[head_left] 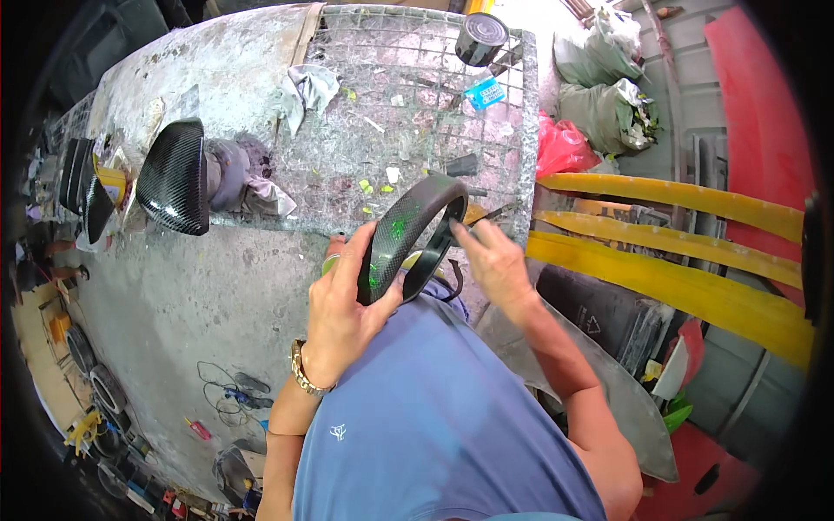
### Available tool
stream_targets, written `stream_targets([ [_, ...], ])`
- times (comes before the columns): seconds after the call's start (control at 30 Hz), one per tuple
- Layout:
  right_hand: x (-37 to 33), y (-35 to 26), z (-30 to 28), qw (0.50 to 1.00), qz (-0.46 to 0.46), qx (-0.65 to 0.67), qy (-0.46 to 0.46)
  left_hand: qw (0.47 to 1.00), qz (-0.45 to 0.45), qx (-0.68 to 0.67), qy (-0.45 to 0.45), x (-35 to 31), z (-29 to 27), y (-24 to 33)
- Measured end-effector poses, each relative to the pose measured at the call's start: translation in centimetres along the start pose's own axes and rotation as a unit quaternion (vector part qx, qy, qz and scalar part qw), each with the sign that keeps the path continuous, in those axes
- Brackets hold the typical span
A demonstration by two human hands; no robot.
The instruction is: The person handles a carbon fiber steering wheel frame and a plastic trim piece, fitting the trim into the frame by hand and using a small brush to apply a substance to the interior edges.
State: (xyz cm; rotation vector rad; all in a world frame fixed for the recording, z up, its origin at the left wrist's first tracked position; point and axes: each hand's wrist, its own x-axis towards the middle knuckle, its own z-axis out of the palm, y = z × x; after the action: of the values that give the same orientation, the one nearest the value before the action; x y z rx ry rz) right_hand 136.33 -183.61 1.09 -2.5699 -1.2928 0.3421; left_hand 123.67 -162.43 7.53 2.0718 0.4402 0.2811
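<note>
My left hand (337, 306) grips a dark, curved, ring-like carbon-fibre shell (401, 224) with green smears on its woven face. The thumb lies along its lower edge and the fingers wrap its left side. On the shell's other side, my right hand (497, 265) has its fingers bent together at the inner rim. Whatever may be between those fingertips is too small or hidden to make out. At the left on the bench, a glossy carbon-fibre mirror cover (176, 178) rests against a grey cloth-wrapped support (231, 174).
A dusty, mesh-topped bench (382, 104) spans the front, bearing a can (483, 35), a blue packet (484, 91), a rag (311, 91) and scraps. Yellow moulded strips (660, 276) jut in from the right. A cable (221, 391) lies on the floor at left.
</note>
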Motion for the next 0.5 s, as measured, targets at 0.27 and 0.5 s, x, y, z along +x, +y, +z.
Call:
stream_targets([
  [0.27, 0.7, 0.1, 0.4, 1.000, -0.005, 0.020, -0.003, 0.999, -0.024, -0.037, 0.017, 0.3, -0.4, -0.1],
  [0.5, 2.1, 0.2, -1.6, 0.998, -0.044, -0.027, 0.029, 1.000, -0.012, 0.003, -0.012, 0.2, -0.5, -0.1],
])
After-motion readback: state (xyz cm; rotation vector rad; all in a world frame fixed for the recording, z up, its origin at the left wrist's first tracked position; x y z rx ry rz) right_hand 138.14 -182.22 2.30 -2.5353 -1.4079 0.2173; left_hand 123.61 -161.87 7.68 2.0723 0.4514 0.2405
